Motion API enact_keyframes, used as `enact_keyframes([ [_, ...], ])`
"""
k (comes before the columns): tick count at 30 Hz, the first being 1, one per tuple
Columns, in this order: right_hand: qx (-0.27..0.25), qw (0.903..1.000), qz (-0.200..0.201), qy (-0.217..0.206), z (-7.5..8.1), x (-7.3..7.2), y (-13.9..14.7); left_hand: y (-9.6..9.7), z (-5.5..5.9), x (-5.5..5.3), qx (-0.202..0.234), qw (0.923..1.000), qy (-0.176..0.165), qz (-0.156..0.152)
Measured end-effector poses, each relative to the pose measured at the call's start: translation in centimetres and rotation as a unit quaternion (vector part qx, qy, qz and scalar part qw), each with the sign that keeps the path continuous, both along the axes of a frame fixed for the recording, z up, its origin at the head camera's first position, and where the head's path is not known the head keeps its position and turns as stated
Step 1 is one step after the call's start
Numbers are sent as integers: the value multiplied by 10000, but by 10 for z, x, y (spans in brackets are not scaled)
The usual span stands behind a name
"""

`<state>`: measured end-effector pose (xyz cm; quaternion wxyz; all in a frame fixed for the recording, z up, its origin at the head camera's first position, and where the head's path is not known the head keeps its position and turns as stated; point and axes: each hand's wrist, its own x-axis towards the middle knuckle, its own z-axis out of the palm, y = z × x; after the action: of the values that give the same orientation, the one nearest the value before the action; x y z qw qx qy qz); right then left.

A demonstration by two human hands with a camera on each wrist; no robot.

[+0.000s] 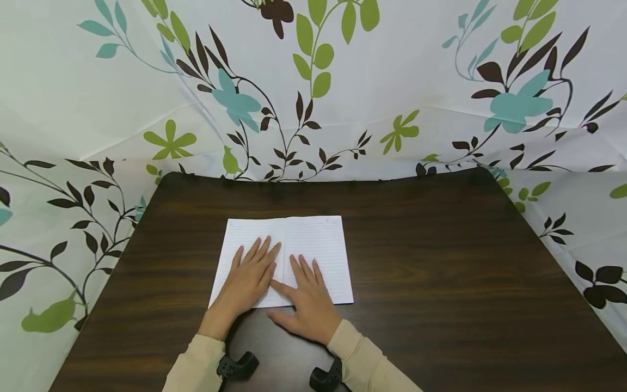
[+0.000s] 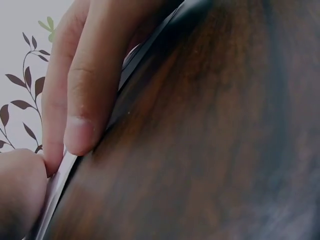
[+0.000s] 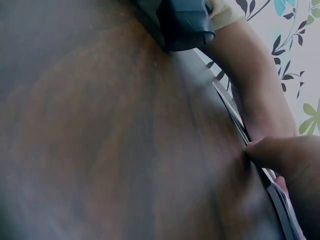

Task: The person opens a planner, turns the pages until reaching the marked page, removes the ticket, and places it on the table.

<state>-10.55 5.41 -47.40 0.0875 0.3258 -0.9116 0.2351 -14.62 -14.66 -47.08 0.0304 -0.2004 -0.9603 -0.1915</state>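
An open notebook [image 1: 313, 234] with lined white pages lies flat on the dark wooden table, its centre fold running between the hands. My left hand [image 1: 247, 283] rests on the left page with its fingers extended toward the far edge. On the right page lie the spread fingers of my right hand [image 1: 308, 307], its thumb just off the notebook's near edge. In the left wrist view, the left hand's thumb [image 2: 82, 115] is close to the notebook's edge. The right wrist view catches part of the right hand [image 3: 295, 160] by the notebook's thin edge.
The wooden table [image 1: 441, 261] extends on both sides of the notebook. A white cloth [image 1: 392, 65] with leaf and flower patterns hangs behind and around it. Black wrist devices [image 1: 238, 366] sit beneath both beige sleeves [image 1: 372, 359].
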Motion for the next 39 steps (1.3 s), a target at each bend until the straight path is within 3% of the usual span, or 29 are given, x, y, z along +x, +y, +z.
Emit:
enact_keyframes([
  [12, -90, 9994, -202, -271, 3, -2, 7, 8, 0, -4, -50, 10000, 51, 57],
  [25, -59, 9982, -300, -521, 6, -1, 16, 5, -2, -1, -49, 9998, 188, -8],
  [29, -153, 9964, -700, -458, 6, 0, 21, 5, -3, 0, -42, 9997, 243, -34],
  [35, -473, 9855, -1603, 302, 6, -3, 40, 5, -3, 0, -19, 9996, 274, -21],
  [39, -510, 9791, -1902, 514, 9, -7, 51, 4, -2, 0, -6, 9996, 299, 10],
])
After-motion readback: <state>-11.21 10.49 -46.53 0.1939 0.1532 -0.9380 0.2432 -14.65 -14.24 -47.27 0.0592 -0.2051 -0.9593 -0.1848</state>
